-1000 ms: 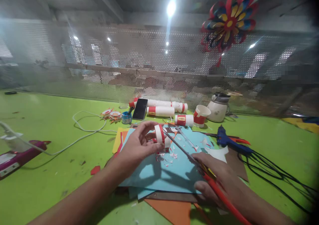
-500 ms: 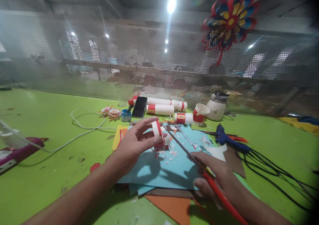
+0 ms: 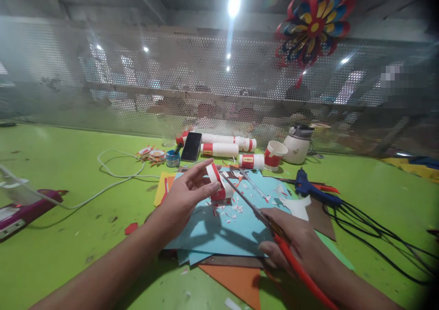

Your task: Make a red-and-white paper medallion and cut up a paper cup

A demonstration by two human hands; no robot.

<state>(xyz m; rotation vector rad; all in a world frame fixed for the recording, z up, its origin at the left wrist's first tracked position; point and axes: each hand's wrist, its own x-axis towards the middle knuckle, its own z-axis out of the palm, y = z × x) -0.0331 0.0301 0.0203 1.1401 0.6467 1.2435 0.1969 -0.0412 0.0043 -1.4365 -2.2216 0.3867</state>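
Note:
Between the fingers and thumb of my left hand (image 3: 187,189) is a cut piece of a red and white paper cup (image 3: 215,177), held tilted above the blue paper. My right hand (image 3: 298,237) grips a pair of scissors (image 3: 254,207) with red handles. The blades point up and left, and their tips are at the right side of the cup piece; I cannot tell if they touch it. Small red and white paper scraps (image 3: 235,211) lie below on the blue paper sheets (image 3: 206,241).
At the back lie stacked paper cups (image 3: 219,150), a phone (image 3: 191,146), a blue paint jar (image 3: 173,158), a standing paper cup (image 3: 274,157) and a white kettle (image 3: 297,145). A blue glue gun (image 3: 313,189) with black cords rests right. A purple power strip (image 3: 30,209) is left.
My left hand has turned the cup piece, so more of its red side shows. My right hand and the scissors have shifted slightly left and up.

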